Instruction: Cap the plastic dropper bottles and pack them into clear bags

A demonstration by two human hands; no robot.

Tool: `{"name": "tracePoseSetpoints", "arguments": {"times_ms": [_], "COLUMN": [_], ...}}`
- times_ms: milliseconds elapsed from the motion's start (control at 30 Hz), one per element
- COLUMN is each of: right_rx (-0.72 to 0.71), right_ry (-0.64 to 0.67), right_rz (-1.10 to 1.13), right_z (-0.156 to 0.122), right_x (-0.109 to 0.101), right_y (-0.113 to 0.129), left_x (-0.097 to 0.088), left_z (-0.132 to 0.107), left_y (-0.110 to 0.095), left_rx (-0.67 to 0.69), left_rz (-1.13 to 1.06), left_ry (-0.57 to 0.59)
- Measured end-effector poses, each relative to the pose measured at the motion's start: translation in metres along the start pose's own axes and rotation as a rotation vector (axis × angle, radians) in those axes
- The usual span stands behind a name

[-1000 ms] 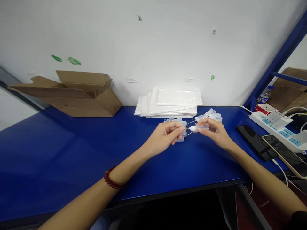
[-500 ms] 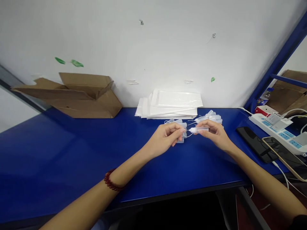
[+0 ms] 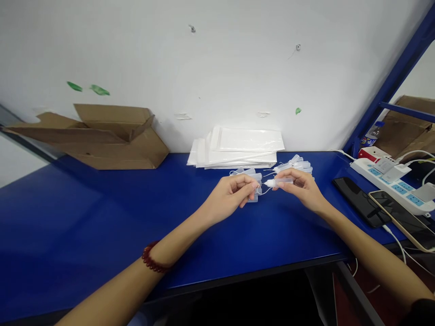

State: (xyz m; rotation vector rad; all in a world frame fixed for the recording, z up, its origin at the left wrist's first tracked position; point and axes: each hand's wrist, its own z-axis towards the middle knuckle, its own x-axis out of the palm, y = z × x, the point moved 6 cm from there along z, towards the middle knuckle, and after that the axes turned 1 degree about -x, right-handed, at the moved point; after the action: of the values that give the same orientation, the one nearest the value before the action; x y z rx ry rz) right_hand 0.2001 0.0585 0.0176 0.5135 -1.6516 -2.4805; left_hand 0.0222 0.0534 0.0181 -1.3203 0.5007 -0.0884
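Note:
My left hand (image 3: 233, 195) is closed in a pinch on the thin white wire (image 3: 262, 192) that runs from a small plug. My right hand (image 3: 301, 186) grips that white plug inside its clear plastic cap (image 3: 279, 182), fingers wrapped round it. Both hands hover just above the blue table (image 3: 102, 226). A small heap of clear caps (image 3: 248, 173) lies behind the left hand. Another heap of capped plugs (image 3: 296, 163) lies behind the right hand. A red bead bracelet (image 3: 152, 262) sits on the left wrist.
A stack of clear plastic bags (image 3: 238, 147) lies against the white wall. An open cardboard box (image 3: 102, 136) stands at the back left. Two phones (image 3: 362, 206) and a white power strip (image 3: 394, 185) with plugged chargers lie at the right, by a blue frame post (image 3: 390, 90).
Both hands have stayed together at the same spot, with only slight finger movement on the wire and cap. The view has shifted a little.

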Motion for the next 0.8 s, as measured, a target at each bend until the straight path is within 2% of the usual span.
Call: {"name": "tracePoseSetpoints", "arguments": {"times_ms": [800], "right_rx": [0.004], "right_ry": [-0.009], "right_rz": [-0.040], "right_z": [-0.0002], "right_x": [0.0008], "right_y": [-0.0021], "left_x": [-0.0009], "left_z": [0.0003], "left_y": [0.0039], "left_rx": [-0.028], "left_rz": [0.010], "left_ry": [-0.027]}}
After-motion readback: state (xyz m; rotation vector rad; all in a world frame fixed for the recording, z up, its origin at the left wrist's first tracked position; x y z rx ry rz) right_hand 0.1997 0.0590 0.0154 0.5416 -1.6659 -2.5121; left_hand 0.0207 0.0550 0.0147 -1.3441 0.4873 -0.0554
